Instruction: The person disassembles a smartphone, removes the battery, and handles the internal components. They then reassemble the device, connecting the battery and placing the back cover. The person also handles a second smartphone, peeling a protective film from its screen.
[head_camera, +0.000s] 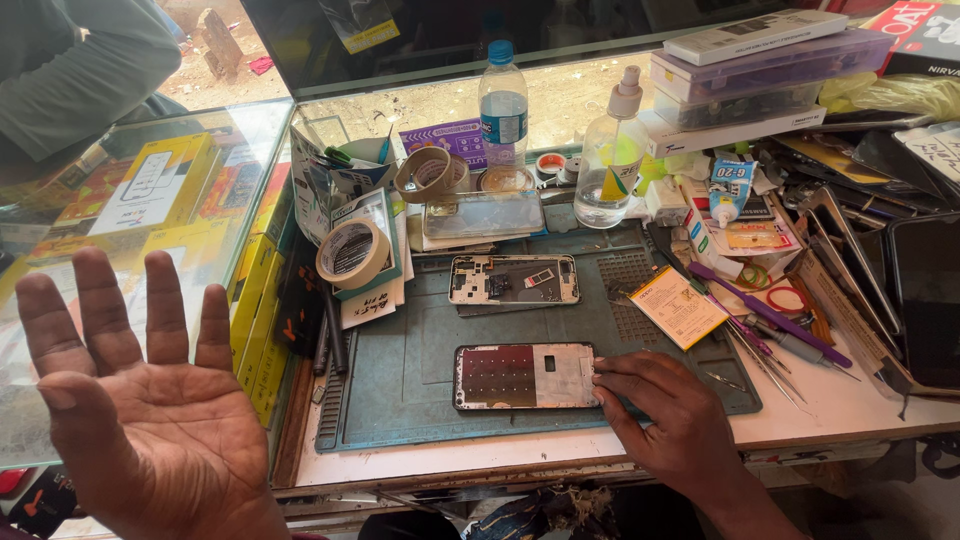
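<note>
Cluttered bench (850, 405) beside a glass showcase (120, 200); right hand (665, 405) rests flat on the phone frame (525, 376), grasping nothing. Left hand (140, 400) raised, grip released. Far items indistinct.

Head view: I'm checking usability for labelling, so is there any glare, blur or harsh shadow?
Head view: daylight is even; the glass counter reflects strongly; the raised left hand is close and slightly soft; the right hand and phone frame are sharp, with soft shadows.

Phone frame (525, 376) on mat (400, 380), touching my right hand (665, 415) | second frame (514, 280) behind it | my left hand (150, 400) raised left, over glass counter (120, 200)
</note>
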